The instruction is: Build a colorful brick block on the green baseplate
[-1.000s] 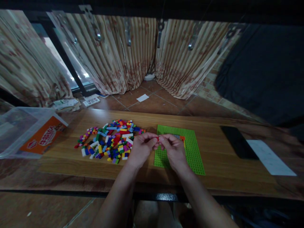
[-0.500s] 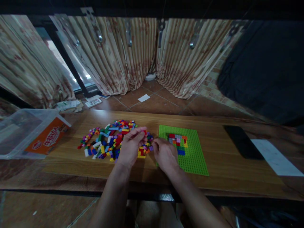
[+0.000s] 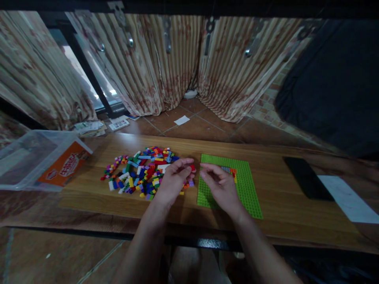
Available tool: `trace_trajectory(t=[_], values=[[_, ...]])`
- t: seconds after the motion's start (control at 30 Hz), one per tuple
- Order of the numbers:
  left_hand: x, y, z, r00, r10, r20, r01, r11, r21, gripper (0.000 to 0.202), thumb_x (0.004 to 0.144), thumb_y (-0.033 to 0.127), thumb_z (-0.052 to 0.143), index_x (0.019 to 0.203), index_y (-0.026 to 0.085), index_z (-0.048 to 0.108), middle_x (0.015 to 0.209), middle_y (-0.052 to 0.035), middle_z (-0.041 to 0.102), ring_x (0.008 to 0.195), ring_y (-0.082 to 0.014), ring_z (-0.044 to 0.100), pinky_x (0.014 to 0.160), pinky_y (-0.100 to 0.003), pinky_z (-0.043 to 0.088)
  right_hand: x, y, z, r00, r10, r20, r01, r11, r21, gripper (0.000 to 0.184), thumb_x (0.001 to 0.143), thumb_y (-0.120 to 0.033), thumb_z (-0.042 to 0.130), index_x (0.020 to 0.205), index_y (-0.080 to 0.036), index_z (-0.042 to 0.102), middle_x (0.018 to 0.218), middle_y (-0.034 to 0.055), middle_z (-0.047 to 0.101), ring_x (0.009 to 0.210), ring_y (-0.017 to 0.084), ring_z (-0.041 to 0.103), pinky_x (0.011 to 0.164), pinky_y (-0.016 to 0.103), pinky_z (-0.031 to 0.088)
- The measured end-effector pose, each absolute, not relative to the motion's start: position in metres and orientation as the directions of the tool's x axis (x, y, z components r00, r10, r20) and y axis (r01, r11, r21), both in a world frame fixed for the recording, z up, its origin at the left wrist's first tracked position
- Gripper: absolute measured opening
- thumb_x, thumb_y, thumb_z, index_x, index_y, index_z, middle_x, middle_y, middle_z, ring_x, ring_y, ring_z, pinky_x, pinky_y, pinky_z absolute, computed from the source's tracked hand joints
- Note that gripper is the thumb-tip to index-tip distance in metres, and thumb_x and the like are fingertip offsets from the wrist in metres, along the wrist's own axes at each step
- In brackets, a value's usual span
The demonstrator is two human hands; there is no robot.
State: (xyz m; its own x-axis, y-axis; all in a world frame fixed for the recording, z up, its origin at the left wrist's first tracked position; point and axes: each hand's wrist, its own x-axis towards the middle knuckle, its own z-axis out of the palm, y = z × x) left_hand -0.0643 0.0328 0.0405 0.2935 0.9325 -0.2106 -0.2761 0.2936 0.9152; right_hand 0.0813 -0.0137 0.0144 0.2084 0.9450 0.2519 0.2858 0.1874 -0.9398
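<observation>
Now, over the wide wooden desk [image 3: 284, 211], both our hands sit further right than they did half a second ago. The green baseplate [image 3: 250, 195] is more covered for it, since it lies beneath our right hand [image 3: 220, 186] and shows on either side of it. The heap of loose bricks [image 3: 148, 171] spreads beyond and to the left of our left hand [image 3: 172, 182], which hides its near right edge, where a few more bricks showed a moment ago. Our right hand has opened, thumb and forefinger parted, with nothing visible between them; our left hand pinches narrowly. The coloured build [image 3: 233, 172] on the baseplate, plain to see earlier, is now mostly behind our right hand, only its far right part peeping past the knuckles. Smallest of all, the red brick [image 3: 192, 168] is held at our left fingertips, just short of the right ones and not touching them; we judge from this that the piece is being handled and is not yet set down.
</observation>
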Motion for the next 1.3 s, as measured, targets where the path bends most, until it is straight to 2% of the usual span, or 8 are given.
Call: trace_trajectory(t=[0.1,0.3,0.5,0.63,0.7,0.77,0.87,1.3], values=[[-0.056,0.029,0.04,0.397,0.894,-0.209,-0.293,0.339,0.894,0.03,0.07,0.022,0.073,0.099,0.015,0.069,0.075,-0.0009,0.066,0.061,-0.0078,0.058,0.063,-0.022,0.046,0.089,-0.017,0.016,0.154,0.959,0.236,0.222,0.199,-0.954,0.026,0.084,-0.035,0.064,0.108,-0.025,0.068,0.091,0.0012,0.069,0.082,0.016,0.063,0.077,0.03,0.05],[-0.045,0.024,0.041,0.456,0.864,-0.213,-0.29,0.371,0.882,0.034,0.07,0.022,0.074,0.102,0.014,0.069,0.082,-0.0039,0.068,0.07,-0.0104,0.06,0.067,-0.023,0.046,0.099,-0.023,0.02,0.118,0.95,0.289,0.345,0.233,-0.909,0.017,0.085,-0.034,0.064,0.099,-0.025,0.07,0.089,0.0008,0.067,0.082,0.017,0.062,0.078,0.032,0.049],[-0.034,0.021,0.038,0.489,0.852,-0.184,-0.309,0.367,0.877,0.032,0.07,0.022,0.073,0.1,0.014,0.068,0.078,-0.002,0.067,0.066,-0.0096,0.058,0.066,-0.023,0.045,0.107,-0.028,0.023,0.151,0.941,0.304,0.407,0.222,-0.886,0.017,0.084,-0.035,0.066,0.096,-0.026,0.071,0.089,0.0006,0.069,0.082,0.016,0.062,0.077,0.031,0.049],[-0.027,0.019,0.035,0.477,0.852,-0.216,-0.239,0.362,0.901,0.029,0.073,0.022,0.069,0.101,0.014,0.066,0.076,-0.0018,0.067,0.064,-0.01,0.058,0.067,-0.024,0.046,0.14,-0.031,0.02,0.278,0.917,0.288,0.409,0.158,-0.899,0.022,0.079,-0.041,0.069,0.091,-0.022,0.072,0.086,0.0024,0.07,0.078,0.017,0.063,0.074,0.032,0.051],[-0.024,0.017,0.033,0.481,0.847,-0.228,-0.184,0.352,0.918,0.026,0.074,0.023,0.068,0.099,0.014,0.066,0.076,-0.0021,0.067,0.064,-0.0101,0.058,0.065,-0.024,0.045,0.167,-0.034,0.016,0.423,0.881,0.211,0.396,0.029,-0.918,0.027,0.075,-0.043,0.071,0.089,-0.02,0.072,0.086,0.0046,0.072,0.078,0.019,0.065,0.073,0.033,0.052],[-0.021,0.016,0.028,0.486,0.844,-0.229,-0.124,0.325,0.938,0.025,0.075,0.024,0.067,0.098,0.015,0.067,0.075,-0.0016,0.067,0.064,-0.0108,0.057,0.065,-0.024,0.044,0.192,-0.038,0.011,0.546,0.826,0.137,0.402,-0.114,-0.909,0.029,0.071,-0.043,0.071,0.086,-0.018,0.073,0.082,0.0061,0.074,0.076,0.021,0.067,0.073,0.036,0.053],[-0.016,0.014,0.019,0.492,0.846,-0.206,-0.023,0.249,0.968,0.024,0.076,0.025,0.065,0.098,0.016,0.068,0.073,-0.0005,0.065,0.065,-0.0123,0.057,0.064,-0.024,0.044,0.212,-0.043,0.005,0.58,0.813,0.05,0.41,-0.239,-0.88,0.025,0.068,-0.04,0.072,0.081,-0.018,0.074,0.077,0.0064,0.074,0.071,0.022,0.067,0.068,0.036,0.053],[-0.013,0.008,0.015,0.48,0.873,-0.09,0.256,-0.041,0.966,0.021,0.08,0.024,0.058,0.098,0.02,0.069,0.077,-0.0023,0.067,0.072,-0.0177,0.06,0.068,-0.028,0.042,0.193,-0.03,-0.002,0.505,0.862,0.043,0.48,-0.24,-0.844,0.019,0.066,-0.035,0.073,0.077,-0.019,0.075,0.073,0.0045,0.075,0.067,0.021,0.069,0.067,0.034,0.053]])
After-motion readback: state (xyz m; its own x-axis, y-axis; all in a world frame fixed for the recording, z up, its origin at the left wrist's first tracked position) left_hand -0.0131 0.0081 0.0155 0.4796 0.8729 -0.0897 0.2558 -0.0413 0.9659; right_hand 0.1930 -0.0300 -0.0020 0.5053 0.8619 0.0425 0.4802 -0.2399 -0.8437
